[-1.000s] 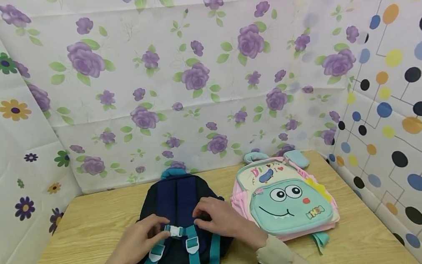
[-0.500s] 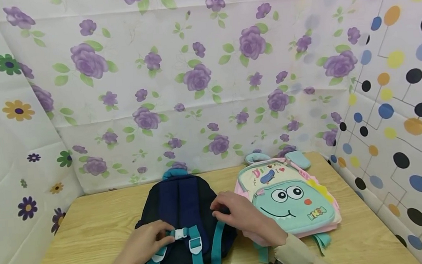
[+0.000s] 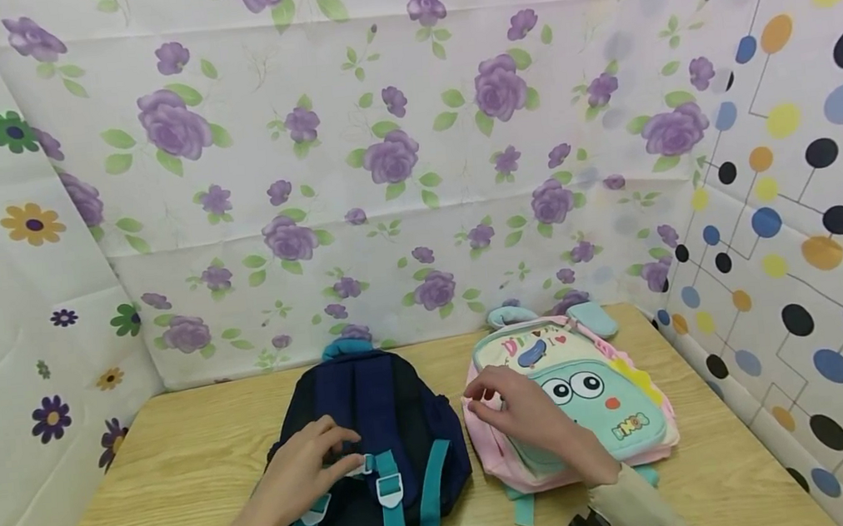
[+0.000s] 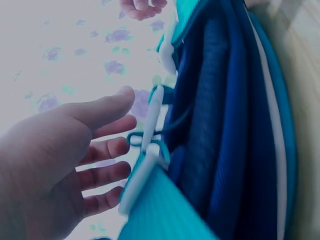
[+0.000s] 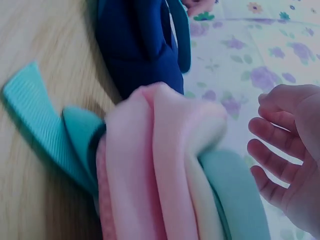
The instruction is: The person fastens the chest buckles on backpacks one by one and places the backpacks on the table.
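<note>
A navy backpack [image 3: 372, 384] lies on the table with its turquoise straps [image 3: 395, 524] facing up. A white buckle [image 4: 153, 117] joins a short strap across its front, partly hidden in the head view by my left hand [image 3: 300, 470]. That hand hovers right beside the buckle, its fingers loosely bent and parted from the thumb, holding nothing. Over the left side of a pink and mint backpack [image 3: 601, 423] with a cartoon face is my right hand [image 3: 528, 412]. In the right wrist view, its relaxed fingers [image 5: 272, 137] stand apart from the pink side of this bag.
Both bags rest on a wooden table [image 3: 183, 459]. Purple-flowered cloth [image 3: 390, 157] hangs behind it, dotted cloth [image 3: 805, 263] on the right and flower-printed cloth [image 3: 42, 313] on the left. A mint strap end [image 5: 35, 110] lies beside the pink bag.
My right hand has moved right, from the navy backpack's straps to over the pink and mint one. My left hand has loosened from the buckle and lifted slightly.
</note>
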The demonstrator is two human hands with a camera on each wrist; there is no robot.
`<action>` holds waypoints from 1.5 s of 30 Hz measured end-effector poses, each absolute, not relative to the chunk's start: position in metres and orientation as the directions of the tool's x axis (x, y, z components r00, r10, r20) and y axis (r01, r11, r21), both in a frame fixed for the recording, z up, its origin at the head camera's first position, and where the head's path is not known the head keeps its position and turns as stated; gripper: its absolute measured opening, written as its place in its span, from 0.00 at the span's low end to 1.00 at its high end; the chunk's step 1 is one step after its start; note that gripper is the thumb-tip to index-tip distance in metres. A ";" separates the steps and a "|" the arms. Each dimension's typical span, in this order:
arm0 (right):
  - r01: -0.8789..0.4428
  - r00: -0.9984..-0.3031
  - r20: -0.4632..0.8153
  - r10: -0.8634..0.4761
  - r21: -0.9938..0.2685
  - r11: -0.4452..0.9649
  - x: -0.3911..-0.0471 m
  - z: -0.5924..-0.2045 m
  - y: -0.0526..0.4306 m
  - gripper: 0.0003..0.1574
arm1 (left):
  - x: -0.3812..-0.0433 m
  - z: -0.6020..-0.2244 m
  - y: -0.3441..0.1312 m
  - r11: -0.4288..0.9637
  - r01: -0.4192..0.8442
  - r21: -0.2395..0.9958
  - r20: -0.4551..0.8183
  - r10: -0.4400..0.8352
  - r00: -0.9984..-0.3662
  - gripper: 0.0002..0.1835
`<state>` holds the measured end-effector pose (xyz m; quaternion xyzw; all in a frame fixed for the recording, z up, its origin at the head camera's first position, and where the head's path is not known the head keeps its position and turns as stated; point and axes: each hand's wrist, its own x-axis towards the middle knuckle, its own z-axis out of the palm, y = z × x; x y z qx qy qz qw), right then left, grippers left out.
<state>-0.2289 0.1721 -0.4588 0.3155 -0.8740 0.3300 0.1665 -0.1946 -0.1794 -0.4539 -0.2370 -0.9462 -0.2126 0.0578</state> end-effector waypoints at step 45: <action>-0.457 -0.866 0.438 -0.242 -0.494 0.740 -0.241 -0.474 0.291 0.09 | -0.213 -0.463 -0.032 0.670 0.632 0.389 0.248 0.584 -0.773 0.16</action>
